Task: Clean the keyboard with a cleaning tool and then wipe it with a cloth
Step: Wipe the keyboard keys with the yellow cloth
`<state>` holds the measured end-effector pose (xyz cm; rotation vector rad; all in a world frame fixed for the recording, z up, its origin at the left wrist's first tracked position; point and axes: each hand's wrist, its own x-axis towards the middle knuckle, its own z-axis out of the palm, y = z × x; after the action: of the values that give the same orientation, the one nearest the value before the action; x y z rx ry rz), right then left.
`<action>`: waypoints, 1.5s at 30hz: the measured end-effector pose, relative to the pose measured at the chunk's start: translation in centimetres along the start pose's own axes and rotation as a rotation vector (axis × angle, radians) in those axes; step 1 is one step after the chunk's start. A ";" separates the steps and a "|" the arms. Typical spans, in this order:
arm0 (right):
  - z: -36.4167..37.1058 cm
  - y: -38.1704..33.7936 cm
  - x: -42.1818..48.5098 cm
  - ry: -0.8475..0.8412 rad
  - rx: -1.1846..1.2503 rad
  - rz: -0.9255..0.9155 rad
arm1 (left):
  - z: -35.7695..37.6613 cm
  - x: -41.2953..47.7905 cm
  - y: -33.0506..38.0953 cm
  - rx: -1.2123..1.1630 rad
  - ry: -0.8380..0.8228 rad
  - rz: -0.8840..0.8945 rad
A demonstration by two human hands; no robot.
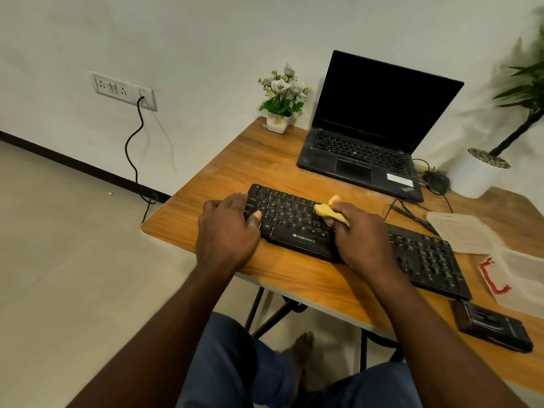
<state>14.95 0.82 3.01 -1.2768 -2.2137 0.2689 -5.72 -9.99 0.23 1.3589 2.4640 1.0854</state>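
Note:
A black keyboard (297,222) with yellow letters lies across the wooden table (235,166). My left hand (228,231) rests on its left end, with the thumb on the keys and the fingers over the far edge. My right hand (360,234) presses a yellow lump of cleaning gel (329,212) onto the keys near the middle of the board. The keys under my right hand are hidden.
An open black laptop (371,136) stands behind the keyboard, with a small white flower pot (278,122) at the back left corner. To the right are a clear plastic box (518,278) with its lid (459,231), a black phone-like object (491,325), cables and a large white planter (477,175).

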 end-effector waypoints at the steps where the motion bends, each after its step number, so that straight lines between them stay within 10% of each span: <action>1: 0.4 -0.4 0.0 0.004 -0.026 -0.006 | -0.2 -0.1 0.1 0.002 -0.023 -0.015; 12: 7.5 -10.4 4.3 -0.269 0.148 -0.182 | -0.4 0.7 -1.2 0.090 -0.153 0.069; 23: -0.3 -1.0 2.3 -0.527 -0.177 -0.554 | -0.9 1.3 -1.4 0.062 -0.175 -0.061; 30: -6.3 5.3 2.1 -0.532 -0.267 -0.405 | -1.0 0.9 -1.1 0.046 -0.166 -0.051; 35: -4.6 4.0 5.7 -0.199 -0.055 -0.077 | 0.0 0.4 0.1 0.113 -0.190 0.023; 45: 4.8 -4.3 10.5 -0.477 0.147 -0.228 | 1.4 -0.4 1.1 0.239 -0.162 0.022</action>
<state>5.05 7.94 4.84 -0.9380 -2.6504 0.6927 -4.15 -9.17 -0.19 1.4755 2.5254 0.6697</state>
